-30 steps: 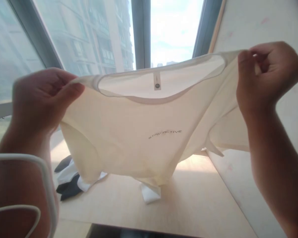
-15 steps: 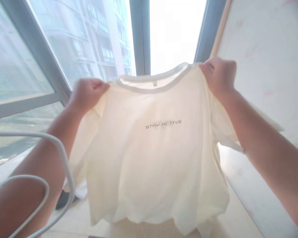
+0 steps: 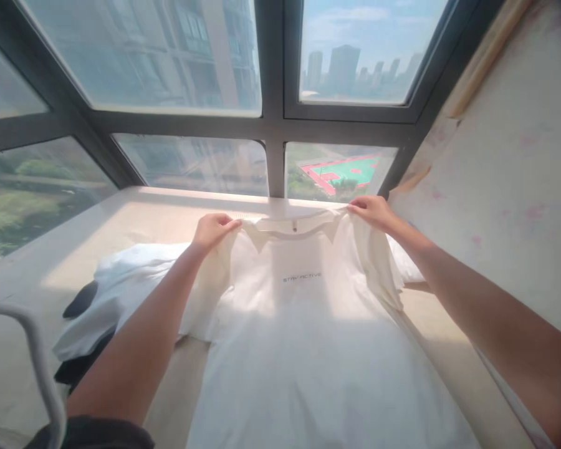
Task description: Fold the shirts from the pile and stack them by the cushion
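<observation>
A white T-shirt [image 3: 303,324] with "STAY ACTIVE" printed on its chest is spread out in front of me, its collar at the far end and its body stretching towards me. The bottom hem lies outside the view. My left hand [image 3: 215,231] pinches the shoulder left of the collar. At the opposite shoulder, my right hand [image 3: 371,212] grips the fabric between thumb and fingers. Both sleeves hang down beside the shirt's body. Sunlight falls across the collar and shoulders.
Left of the shirt, white and black clothes [image 3: 121,293] lie in a heap on the pale surface [image 3: 159,212]. Dark-framed windows [image 3: 275,125] stand behind it. A patterned wall [image 3: 509,206] rises on the right. A white cable [image 3: 32,349] loops in at the lower left.
Both hands have come down with the T-shirt, which hung raised before the window and now stretches low over the surface. The view has tilted, showing more of the sill and heap.
</observation>
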Motion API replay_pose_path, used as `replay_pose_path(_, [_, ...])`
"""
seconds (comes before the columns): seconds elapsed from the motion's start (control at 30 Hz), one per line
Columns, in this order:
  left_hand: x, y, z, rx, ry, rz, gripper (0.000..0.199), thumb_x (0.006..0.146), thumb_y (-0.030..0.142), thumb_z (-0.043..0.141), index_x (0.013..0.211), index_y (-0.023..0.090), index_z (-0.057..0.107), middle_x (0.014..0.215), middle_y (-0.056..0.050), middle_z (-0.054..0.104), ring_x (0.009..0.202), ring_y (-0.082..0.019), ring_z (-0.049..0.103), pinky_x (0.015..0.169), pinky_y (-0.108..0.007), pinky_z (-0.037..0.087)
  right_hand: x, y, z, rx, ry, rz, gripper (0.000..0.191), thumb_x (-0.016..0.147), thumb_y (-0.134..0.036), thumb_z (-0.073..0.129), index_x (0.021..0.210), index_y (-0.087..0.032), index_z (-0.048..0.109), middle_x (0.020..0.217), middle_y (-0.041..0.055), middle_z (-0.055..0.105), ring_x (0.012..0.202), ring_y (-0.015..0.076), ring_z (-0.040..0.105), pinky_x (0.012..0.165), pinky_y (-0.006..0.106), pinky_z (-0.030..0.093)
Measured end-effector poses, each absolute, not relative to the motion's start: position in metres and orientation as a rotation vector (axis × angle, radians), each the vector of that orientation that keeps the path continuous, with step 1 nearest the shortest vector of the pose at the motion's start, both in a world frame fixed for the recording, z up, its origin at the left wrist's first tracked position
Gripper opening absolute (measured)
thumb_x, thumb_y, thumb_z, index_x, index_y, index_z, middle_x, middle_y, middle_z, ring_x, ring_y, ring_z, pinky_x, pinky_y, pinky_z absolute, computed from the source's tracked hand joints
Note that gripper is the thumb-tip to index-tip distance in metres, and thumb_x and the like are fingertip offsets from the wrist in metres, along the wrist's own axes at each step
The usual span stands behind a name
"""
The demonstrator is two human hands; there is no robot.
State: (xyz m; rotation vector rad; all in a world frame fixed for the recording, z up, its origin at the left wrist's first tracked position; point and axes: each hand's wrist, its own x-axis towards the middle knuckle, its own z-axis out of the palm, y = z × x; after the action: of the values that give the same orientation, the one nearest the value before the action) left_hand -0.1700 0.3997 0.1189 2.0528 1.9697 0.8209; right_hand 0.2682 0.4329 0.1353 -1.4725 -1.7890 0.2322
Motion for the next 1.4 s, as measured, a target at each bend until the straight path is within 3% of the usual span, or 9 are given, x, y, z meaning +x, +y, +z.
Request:
replay_pose_path(0.1, [-0.163, 0.443, 0.113, 2.067, 2.091, 0.756, 0.038, 0.088, 0.043, 0.056, 0.100, 0.013, 0.074, 0.094, -0.011, 0.075, 0.086, -0.022, 0.065, 0.072, -0.029, 0.043, 0.264, 0.483, 0.122, -1.668, -1.867, 0.165, 0.010, 0.086, -0.018, 0.065, 0.090, -0.017, 0.074, 0.090, 0.0059, 0.075, 0.087, 0.0231, 0.066, 0.081, 0.036, 0.049])
replay_pose_path(0.23, [-0.136, 0.458, 0.102, 2.207, 2.113, 0.596, 0.042, 0.088, 0.023, 0.054, 0.128, 0.015, 0.062, 0.123, -0.014, 0.068, 0.110, -0.026, 0.061, 0.091, -0.035, 0.044, 0.250, 0.506, 0.102, -1.700, -1.930, 0.135, 0.039, 0.085, -0.009, 0.054, 0.122, -0.015, 0.066, 0.115, 0.0113, 0.072, 0.104, 0.0271, 0.066, 0.093, 0.041, 0.049])
replay_pose_path(0.4, [-0.129, 0.375, 0.086, 2.365, 2.039, 0.344, 0.035, 0.087, 0.027, 0.057, 0.119, 0.016, 0.067, 0.122, -0.014, 0.068, 0.110, -0.030, 0.062, 0.095, -0.042, 0.046, 0.246, 0.434, 0.080, -1.505, -2.149, 0.186, 0.042, 0.091, -0.019, 0.048, 0.131, -0.013, 0.061, 0.132, 0.0125, 0.064, 0.124, 0.0283, 0.058, 0.109, 0.044, 0.043])
replay_pose_path(0.57, [-0.138, 0.234, 0.047, 2.499, 2.057, 0.376, 0.038, 0.093, 0.030, 0.048, 0.125, 0.012, 0.062, 0.131, -0.017, 0.063, 0.121, -0.031, 0.057, 0.104, -0.046, 0.042, 0.241, 0.293, 0.051, -1.441, -2.256, 0.298, 0.039, 0.098, -0.032, 0.044, 0.132, -0.024, 0.060, 0.135, 0.0076, 0.063, 0.125, 0.0260, 0.058, 0.107, 0.043, 0.049])
replay_pose_path(0.7, [-0.135, 0.141, 0.009, 2.748, 1.940, 0.419, 0.043, 0.094, 0.037, 0.049, 0.132, 0.018, 0.058, 0.143, -0.014, 0.056, 0.133, -0.033, 0.049, 0.108, -0.050, 0.036, 0.220, 0.199, 0.019, -1.347, -2.403, 0.297, 0.044, 0.098, -0.035, 0.048, 0.139, -0.021, 0.054, 0.148, 0.0104, 0.052, 0.136, 0.0276, 0.049, 0.110, 0.047, 0.045])
replay_pose_path(0.93, [-0.129, 0.118, -0.011, 2.672, 2.068, 0.420, 0.047, 0.096, 0.035, 0.045, 0.138, 0.019, 0.056, 0.149, -0.016, 0.051, 0.136, -0.036, 0.047, 0.107, -0.054, 0.036, 0.195, 0.186, -0.013, -1.402, -2.525, 0.139, 0.054, 0.099, -0.041, 0.046, 0.148, -0.017, 0.047, 0.161, 0.0148, 0.030, 0.148, 0.0340, 0.029, 0.118, 0.056, 0.028])
replay_pose_path(1.17, [-0.131, 0.151, 0.002, 2.234, 2.081, 0.721, 0.052, 0.090, 0.042, 0.051, 0.132, 0.013, 0.058, 0.147, -0.022, 0.051, 0.138, -0.038, 0.044, 0.111, -0.059, 0.036, 0.208, 0.209, 0.006, -1.390, -2.417, 0.201, 0.047, 0.097, -0.032, 0.048, 0.139, -0.013, 0.052, 0.152, 0.0172, 0.045, 0.143, 0.0303, 0.038, 0.117, 0.049, 0.035])
replay_pose_path(1.27, [-0.146, 0.133, 0.012, 1.633, 2.062, 1.054, 0.067, 0.080, 0.051, 0.061, 0.136, 0.015, 0.052, 0.146, -0.021, 0.050, 0.135, -0.037, 0.049, 0.108, -0.054, 0.043, 0.248, 0.182, 0.005, -1.405, -2.224, 0.203, 0.042, 0.096, -0.029, 0.044, 0.136, -0.019, 0.054, 0.144, 0.0126, 0.053, 0.138, 0.0263, 0.045, 0.114, 0.047, 0.039])
replay_pose_path(1.4, [-0.160, 0.099, 0.031, 0.744, 1.730, 1.180, 0.081, 0.069, 0.051, 0.077, 0.139, 0.023, 0.048, 0.130, -0.013, 0.065, 0.118, -0.030, 0.064, 0.092, -0.038, 0.057, 0.318, 0.123, -0.008, -1.753, -1.749, 0.199, 0.047, 0.093, -0.046, 0.047, 0.129, -0.018, 0.057, 0.134, 0.0142, 0.060, 0.128, 0.0306, 0.054, 0.111, 0.051, 0.041])
